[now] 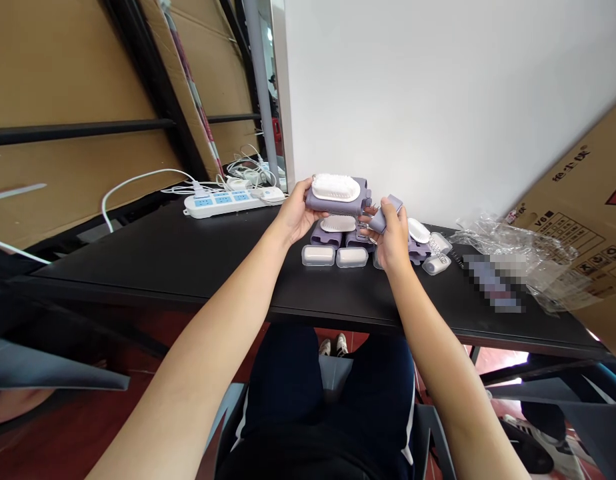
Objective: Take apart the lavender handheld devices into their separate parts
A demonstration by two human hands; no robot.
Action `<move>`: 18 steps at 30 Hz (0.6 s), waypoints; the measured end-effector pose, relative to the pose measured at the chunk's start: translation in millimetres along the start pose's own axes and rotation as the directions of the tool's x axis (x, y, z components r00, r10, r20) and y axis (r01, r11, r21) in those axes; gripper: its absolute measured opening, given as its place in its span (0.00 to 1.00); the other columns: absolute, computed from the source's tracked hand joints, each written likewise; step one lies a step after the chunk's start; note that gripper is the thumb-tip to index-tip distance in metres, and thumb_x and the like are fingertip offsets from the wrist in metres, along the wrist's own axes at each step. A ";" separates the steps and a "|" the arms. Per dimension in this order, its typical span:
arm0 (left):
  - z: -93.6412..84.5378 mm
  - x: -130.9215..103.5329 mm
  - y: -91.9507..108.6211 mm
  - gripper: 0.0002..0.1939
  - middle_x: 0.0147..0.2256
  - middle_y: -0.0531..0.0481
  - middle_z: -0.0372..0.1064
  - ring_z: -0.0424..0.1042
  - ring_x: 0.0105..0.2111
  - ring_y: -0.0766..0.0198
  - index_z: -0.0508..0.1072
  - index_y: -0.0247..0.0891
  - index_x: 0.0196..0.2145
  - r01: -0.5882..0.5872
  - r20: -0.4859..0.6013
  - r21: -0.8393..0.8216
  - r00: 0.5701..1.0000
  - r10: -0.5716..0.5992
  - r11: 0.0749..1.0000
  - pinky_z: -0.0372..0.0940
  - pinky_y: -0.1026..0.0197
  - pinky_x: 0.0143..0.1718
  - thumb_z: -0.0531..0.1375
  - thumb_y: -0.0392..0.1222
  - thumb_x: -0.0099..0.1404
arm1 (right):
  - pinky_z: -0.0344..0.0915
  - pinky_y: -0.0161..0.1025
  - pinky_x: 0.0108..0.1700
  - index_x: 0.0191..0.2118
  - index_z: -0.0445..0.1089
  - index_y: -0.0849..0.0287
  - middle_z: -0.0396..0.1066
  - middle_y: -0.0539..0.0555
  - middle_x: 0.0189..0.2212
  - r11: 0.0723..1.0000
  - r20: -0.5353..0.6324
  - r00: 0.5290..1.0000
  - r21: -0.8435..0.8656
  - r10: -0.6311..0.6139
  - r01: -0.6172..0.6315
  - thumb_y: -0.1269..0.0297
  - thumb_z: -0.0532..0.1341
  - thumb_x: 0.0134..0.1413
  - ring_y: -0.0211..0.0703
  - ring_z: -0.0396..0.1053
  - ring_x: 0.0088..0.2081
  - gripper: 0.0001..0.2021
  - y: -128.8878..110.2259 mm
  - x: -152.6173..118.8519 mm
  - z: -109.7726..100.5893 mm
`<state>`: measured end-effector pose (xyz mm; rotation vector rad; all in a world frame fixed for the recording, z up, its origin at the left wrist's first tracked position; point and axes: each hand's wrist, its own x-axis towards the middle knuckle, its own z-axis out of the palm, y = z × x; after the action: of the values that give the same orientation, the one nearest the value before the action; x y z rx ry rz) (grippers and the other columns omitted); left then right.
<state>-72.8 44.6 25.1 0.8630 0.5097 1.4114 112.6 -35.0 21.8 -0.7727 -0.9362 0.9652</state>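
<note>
My left hand (299,212) grips a purple plastic housing (337,204) with a white bristled oval head (337,187) on top, held above the black table. To its right, my right hand (392,233) is closed on a smaller purple cover (387,213), beside the open end of the housing; a thin metal piece shows between the two. Below them on the table lie more purple housings (327,237) with white heads. In front of these stand clear-grey containers with white inside, one at the left (318,255) and one beside it (351,257). My right hand partly hides another.
A white power strip (228,203) with cables lies at the back left. Right of the parts are coil springs (457,259), crumpled clear plastic (518,250) and a cardboard box (583,220). A white panel (438,107) rises behind the table (213,253).
</note>
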 end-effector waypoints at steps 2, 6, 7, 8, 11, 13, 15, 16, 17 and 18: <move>0.9 -1.8 -1.0 0.14 0.28 0.52 0.78 0.75 0.23 0.66 0.76 0.38 0.38 0.005 0.022 0.018 1.000 -0.006 1.000 0.68 0.68 0.22 0.59 0.51 0.75 | 0.78 0.31 0.27 0.45 0.64 0.49 0.79 0.46 0.35 1.000 0.008 1.000 0.028 0.013 -0.013 0.49 0.70 0.58 0.40 0.82 0.35 0.18 -0.1 1.1 -0.7; 0.5 -5.8 0.0 0.14 0.30 0.51 0.79 0.77 0.25 0.65 0.76 0.38 0.40 0.018 0.054 0.022 0.998 -0.019 1.000 0.71 0.67 0.23 0.61 0.52 0.74 | 0.78 0.29 0.28 0.45 0.65 0.50 0.78 0.46 0.37 0.999 0.021 0.999 0.034 0.032 -0.032 0.49 0.71 0.58 0.39 0.82 0.37 0.19 -0.3 2.3 -1.4; 0.4 -6.9 0.8 0.15 0.31 0.51 0.80 0.78 0.25 0.64 0.76 0.38 0.41 0.028 0.058 0.022 0.998 -0.030 0.999 0.71 0.67 0.23 0.61 0.53 0.73 | 0.78 0.29 0.28 0.45 0.65 0.50 0.78 0.46 0.37 0.999 0.025 0.999 0.031 0.037 -0.038 0.49 0.71 0.57 0.39 0.82 0.37 0.19 -0.2 2.4 -1.4; 0.4 -7.8 1.6 0.15 0.31 0.50 0.80 0.78 0.26 0.64 0.77 0.37 0.42 0.044 0.061 0.023 0.997 -0.045 0.999 0.71 0.67 0.23 0.62 0.53 0.73 | 0.78 0.29 0.28 0.45 0.65 0.50 0.78 0.46 0.37 0.999 0.030 0.999 0.028 0.044 -0.045 0.49 0.71 0.57 0.39 0.82 0.37 0.19 -0.1 2.5 -1.5; 1.1 -9.3 3.6 0.15 0.32 0.48 0.81 0.79 0.27 0.61 0.77 0.36 0.43 0.102 0.068 0.041 0.992 -0.105 0.994 0.70 0.66 0.21 0.60 0.52 0.74 | 0.78 0.30 0.28 0.45 0.65 0.49 0.77 0.46 0.36 0.998 0.050 0.997 0.017 0.062 -0.063 0.48 0.72 0.56 0.40 0.82 0.36 0.20 -0.1 2.7 -2.0; 1.4 -9.2 4.3 0.16 0.32 0.47 0.81 0.79 0.27 0.60 0.78 0.36 0.42 0.122 0.074 0.058 0.989 -0.126 0.991 0.69 0.65 0.19 0.58 0.50 0.74 | 0.78 0.31 0.27 0.45 0.64 0.49 0.77 0.46 0.34 0.998 0.052 0.996 0.013 0.067 -0.067 0.47 0.72 0.56 0.40 0.81 0.35 0.21 -0.7 2.7 -3.0; 1.2 -8.8 4.8 0.16 0.32 0.46 0.81 0.79 0.27 0.59 0.78 0.35 0.43 0.125 0.088 0.080 0.987 -0.132 0.989 0.69 0.65 0.19 0.56 0.50 0.75 | 0.76 0.31 0.26 0.46 0.64 0.49 0.77 0.46 0.34 0.998 0.041 0.997 0.009 0.058 -0.058 0.46 0.71 0.56 0.40 0.80 0.33 0.21 -2.1 2.7 -4.6; 0.8 -8.6 4.9 0.17 0.33 0.46 0.81 0.80 0.28 0.59 0.78 0.35 0.43 0.126 0.097 0.090 0.986 -0.135 0.988 0.68 0.65 0.19 0.56 0.50 0.75 | 0.75 0.31 0.25 0.46 0.63 0.49 0.77 0.46 0.34 0.999 0.030 0.998 0.007 0.047 -0.047 0.46 0.71 0.56 0.40 0.80 0.32 0.22 -3.2 2.8 -5.6; 0.4 -8.5 5.1 0.17 0.32 0.46 0.81 0.80 0.27 0.58 0.78 0.35 0.43 0.128 0.106 0.098 0.985 -0.138 0.987 0.68 0.65 0.19 0.56 0.50 0.75 | 0.74 0.31 0.25 0.46 0.63 0.49 0.77 0.46 0.35 0.999 0.017 0.999 0.004 0.033 -0.033 0.45 0.71 0.56 0.39 0.79 0.31 0.22 -4.3 3.0 -6.7; -0.1 -8.6 5.2 0.17 0.32 0.46 0.81 0.79 0.27 0.58 0.78 0.35 0.43 0.131 0.112 0.105 0.983 -0.143 0.986 0.67 0.65 0.18 0.55 0.50 0.75 | 0.73 0.30 0.24 0.46 0.63 0.49 0.76 0.46 0.35 1.000 0.001 1.000 -0.001 0.017 -0.017 0.45 0.71 0.55 0.38 0.78 0.30 0.22 -5.6 3.4 -7.8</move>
<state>-77.2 35.9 27.5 0.9659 0.5398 1.2094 122.4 -35.1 24.5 -0.7822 -0.9320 0.9806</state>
